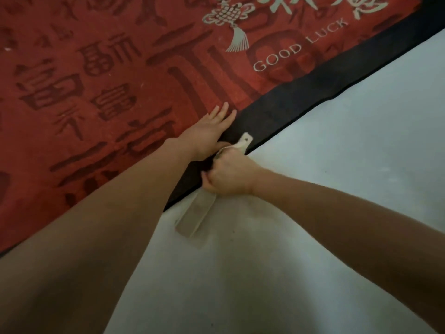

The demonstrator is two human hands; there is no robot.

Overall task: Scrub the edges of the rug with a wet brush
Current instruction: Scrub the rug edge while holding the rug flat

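The right hand [230,175] is gripping the brush [196,214] with its fingers curled tightly round the middle of it, knuckles turned toward the camera; the brush is a pale, flat, long thing, and it is lying on a slant, one narrow end with a small hole poking out past the hand toward 1 o'clock over the black border [301,97], the broader end reaching out toward 7 o'clock onto the pale floor [337,153]; whether the bristles are touching the rug cannot be told, since the hand is covering that part, and the brush itself is somewhat blurred. At 11 o'clock from that grip, just beside it, the left hand [209,132] is lying flat with fingers straight and together, palm down, pressing where the red field of the rug [96,92] is meeting the black border; its thumb is sitting close against the right hand. The border is running as a dark band from 7 o'clock up to 1 o'clock across the view; the rug is filling everything at 10 and 11 o'clock, red with darker characters, a pale knot-and-tassel motif [228,18] at 12 o'clock and the words GOOD LUCK [298,44] beside it; both bare forearms are reaching in from 6 o'clock.
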